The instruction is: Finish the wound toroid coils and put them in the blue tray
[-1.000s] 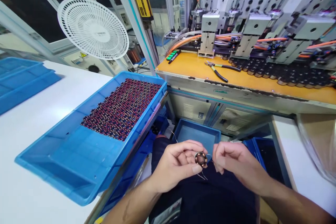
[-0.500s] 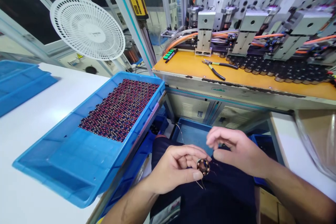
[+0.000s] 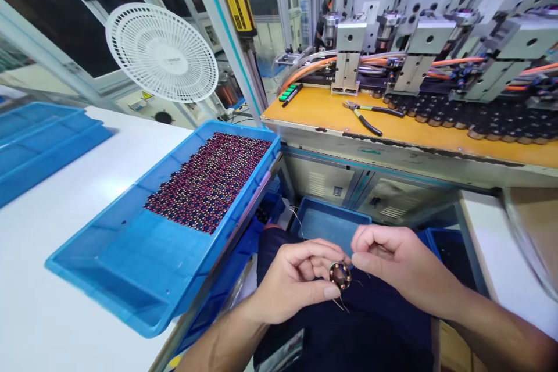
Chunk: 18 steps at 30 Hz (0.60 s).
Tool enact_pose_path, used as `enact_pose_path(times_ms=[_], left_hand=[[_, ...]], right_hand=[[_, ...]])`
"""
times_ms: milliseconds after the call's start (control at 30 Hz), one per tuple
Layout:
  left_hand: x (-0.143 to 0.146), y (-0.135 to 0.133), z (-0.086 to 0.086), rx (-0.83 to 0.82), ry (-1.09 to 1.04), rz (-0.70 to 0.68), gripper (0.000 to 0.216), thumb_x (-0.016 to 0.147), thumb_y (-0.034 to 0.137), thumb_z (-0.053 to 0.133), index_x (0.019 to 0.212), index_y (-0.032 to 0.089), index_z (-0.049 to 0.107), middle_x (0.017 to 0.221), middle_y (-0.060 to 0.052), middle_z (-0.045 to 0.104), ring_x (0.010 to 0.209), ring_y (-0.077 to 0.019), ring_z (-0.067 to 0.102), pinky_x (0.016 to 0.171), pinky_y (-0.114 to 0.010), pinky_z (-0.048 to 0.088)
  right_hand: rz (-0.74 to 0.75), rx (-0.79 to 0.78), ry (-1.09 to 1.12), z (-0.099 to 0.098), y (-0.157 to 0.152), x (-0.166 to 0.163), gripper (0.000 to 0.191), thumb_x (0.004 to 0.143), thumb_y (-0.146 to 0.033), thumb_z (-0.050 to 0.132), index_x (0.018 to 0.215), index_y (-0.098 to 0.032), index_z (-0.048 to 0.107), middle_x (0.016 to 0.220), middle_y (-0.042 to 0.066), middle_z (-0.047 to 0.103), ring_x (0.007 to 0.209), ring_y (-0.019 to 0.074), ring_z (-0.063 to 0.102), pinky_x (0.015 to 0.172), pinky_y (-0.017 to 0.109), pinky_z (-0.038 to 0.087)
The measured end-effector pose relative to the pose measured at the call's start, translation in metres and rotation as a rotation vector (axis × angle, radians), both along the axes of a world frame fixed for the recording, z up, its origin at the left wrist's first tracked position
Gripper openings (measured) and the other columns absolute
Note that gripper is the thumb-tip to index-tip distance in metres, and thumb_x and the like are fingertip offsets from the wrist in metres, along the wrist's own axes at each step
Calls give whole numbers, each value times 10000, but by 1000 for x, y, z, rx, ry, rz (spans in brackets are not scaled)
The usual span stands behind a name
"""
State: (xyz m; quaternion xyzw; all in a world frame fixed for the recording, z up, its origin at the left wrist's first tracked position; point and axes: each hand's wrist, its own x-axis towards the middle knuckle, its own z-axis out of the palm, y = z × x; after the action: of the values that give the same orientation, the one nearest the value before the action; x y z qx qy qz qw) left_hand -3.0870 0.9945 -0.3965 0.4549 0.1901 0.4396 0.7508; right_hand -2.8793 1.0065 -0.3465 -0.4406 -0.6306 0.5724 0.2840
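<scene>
My left hand point(image 3: 300, 279) pinches a small motor stator point(image 3: 340, 275), a dark ring with copper-coloured windings, between thumb and fingers above my lap. Thin wire ends point(image 3: 340, 304) hang below the ring, and another long wire point(image 3: 299, 222) sticks up behind my left hand. Just right of the stator is my right hand point(image 3: 392, 256), thumb and forefinger pressed together beside the ring's upper edge. Whatever sits between those fingertips is too small to make out.
To the left, a blue tray point(image 3: 104, 267) holds many small red-and-dark parts point(image 3: 213, 180) on a white table. Cutting pliers point(image 3: 368, 113) lie on the orange bench below a machine point(image 3: 392, 40). A white fan point(image 3: 163, 52) stands behind; another blue tray point(image 3: 331, 224) sits ahead of my lap.
My right hand has moved down, and its thumb and forefinger have closed together beside the stator. My left hand keeps hold of the stator. The whole view has shifted slightly.
</scene>
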Motion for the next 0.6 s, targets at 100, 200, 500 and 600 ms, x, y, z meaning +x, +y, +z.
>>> enact_pose_path(times_ms=[100, 200, 500, 600], left_hand=[[3, 2, 2, 74, 3, 9, 355, 753, 21, 729, 1053, 210, 742, 1080, -56, 631, 835, -70, 641, 779, -184, 531], [5, 2, 3, 87, 16, 8, 355, 745, 11, 730, 1045, 201, 741, 1072, -58, 625, 836, -65, 632, 788, -179, 525], [4, 0, 0, 24, -46, -31, 351, 729, 67, 763, 1050, 210, 746, 1035, -58, 612, 801, -88, 645, 761, -202, 529], [4, 1, -2, 61, -53, -4, 402, 709, 74, 782, 1074, 241, 748, 1041, -56, 599, 809, -93, 637, 760, -211, 532]], right_hand=[[45, -105, -25, 9, -4, 2, 176, 847, -293, 663, 770, -143, 612, 698, -22, 551, 636, 75, 440, 576, 184, 352], [82, -126, -75, 14, -5, 3, 151, 860, -270, 638, 783, -141, 626, 650, -34, 523, 580, 62, 393, 525, 182, 307], [123, 161, -102, 11, -10, 0, 173, 922, -220, 561, 770, -166, 624, 724, -28, 581, 650, 66, 484, 590, 188, 358], [111, 182, -62, 9, -13, 0, 153, 927, -204, 568, 789, -175, 626, 765, -34, 611, 705, 63, 529, 642, 180, 384]])
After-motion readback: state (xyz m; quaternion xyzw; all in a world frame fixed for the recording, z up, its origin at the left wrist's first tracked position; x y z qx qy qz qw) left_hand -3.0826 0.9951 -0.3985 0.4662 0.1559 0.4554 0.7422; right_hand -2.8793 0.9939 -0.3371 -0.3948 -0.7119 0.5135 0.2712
